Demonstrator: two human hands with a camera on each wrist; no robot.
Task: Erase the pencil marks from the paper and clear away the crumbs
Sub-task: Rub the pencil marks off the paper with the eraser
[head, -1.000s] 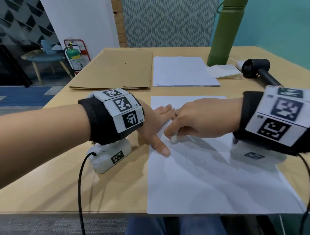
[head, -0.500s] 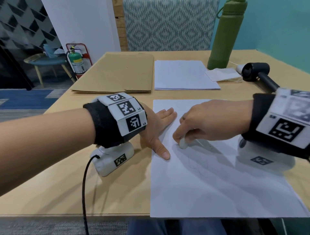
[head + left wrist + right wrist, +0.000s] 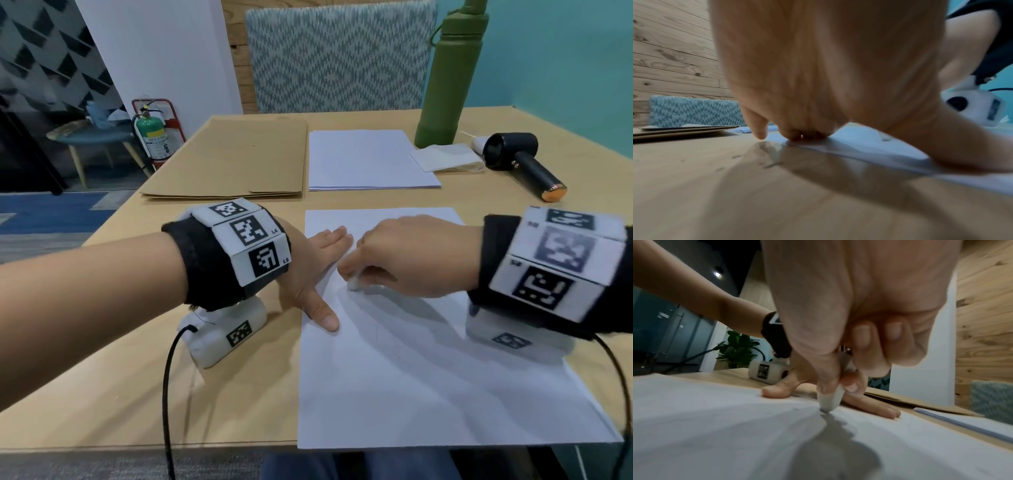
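A white sheet of paper (image 3: 428,383) lies on the wooden table (image 3: 113,387) in front of me, with faint pencil lines near its middle. My left hand (image 3: 315,270) lies flat on the sheet's upper left edge, fingers straight, thumb pressing the paper. My right hand (image 3: 394,263) pinches a small white eraser (image 3: 354,283) whose tip touches the paper just right of the left thumb. In the right wrist view the eraser (image 3: 830,400) stands on the sheet (image 3: 715,434) between thumb and forefinger. In the left wrist view my left hand (image 3: 807,81) presses the paper's edge (image 3: 869,146).
At the back lie brown envelopes (image 3: 233,161), a stack of white paper (image 3: 370,161), a folded cloth (image 3: 445,157), a green bottle (image 3: 448,75) and a black hand-held blower (image 3: 524,164). A patterned chair (image 3: 335,58) stands behind the table. Cables hang from both wrists.
My right hand with the eraser has rubbed back and forth over the paper, a little right and then back left. The left hand stays flat on the sheet; the head view tilted up.
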